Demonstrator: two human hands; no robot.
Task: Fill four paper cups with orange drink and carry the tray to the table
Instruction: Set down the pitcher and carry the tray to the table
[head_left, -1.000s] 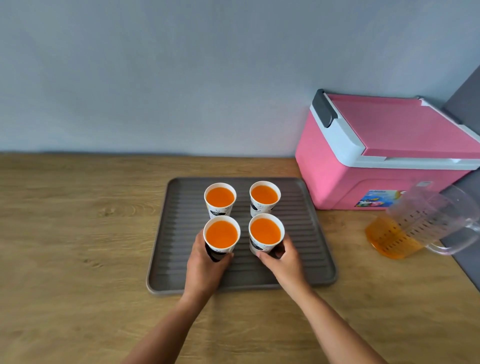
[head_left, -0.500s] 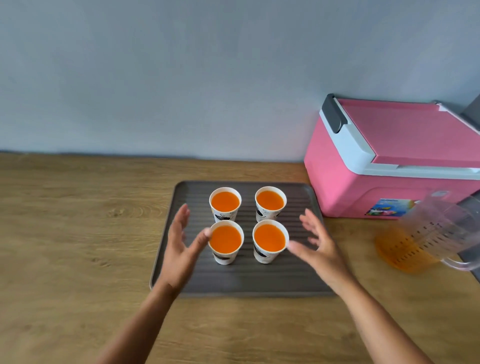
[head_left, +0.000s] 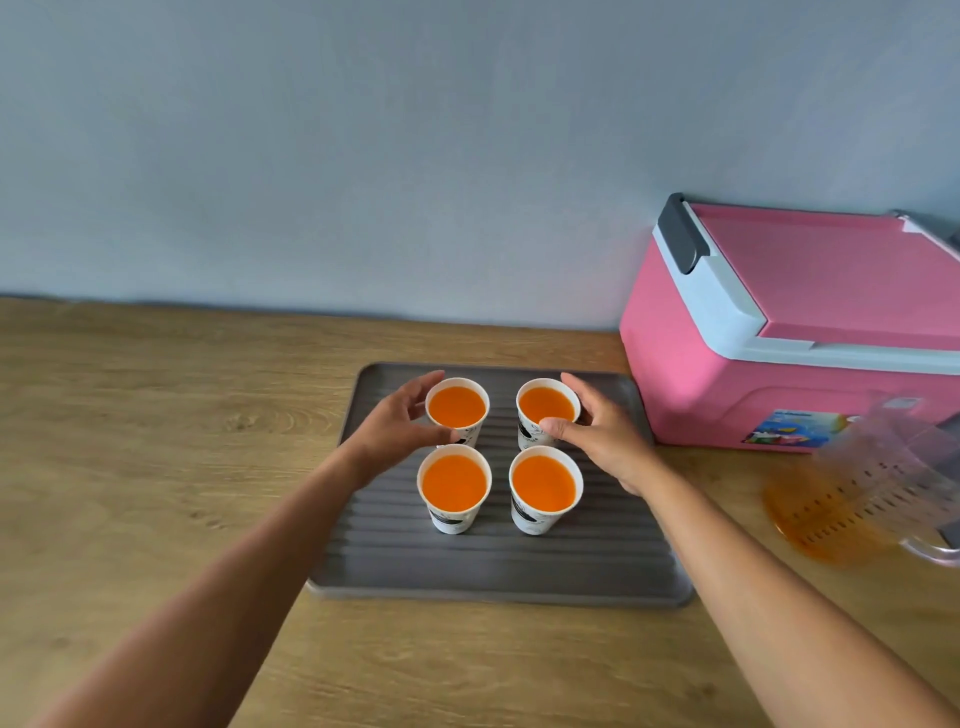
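Observation:
Four white paper cups filled with orange drink stand in a square on a grey ribbed tray (head_left: 597, 566). My left hand (head_left: 392, 428) wraps around the far left cup (head_left: 457, 408), thumb in front and fingers behind it. The far right cup (head_left: 546, 405) is gripped by my right hand (head_left: 602, 434) the same way. Both near cups, the left one (head_left: 454, 486) and the right one (head_left: 544, 488), stand free between my forearms.
The tray lies on a wooden counter (head_left: 156, 467) against a pale blue wall. A pink cooler box (head_left: 789, 332) sits close to the tray's right rim. A clear pitcher (head_left: 867, 499) with some orange drink stands at the right edge.
Both hands let go of the two near cups, opened and spread apart, then reached further back and closed around the two far cups.

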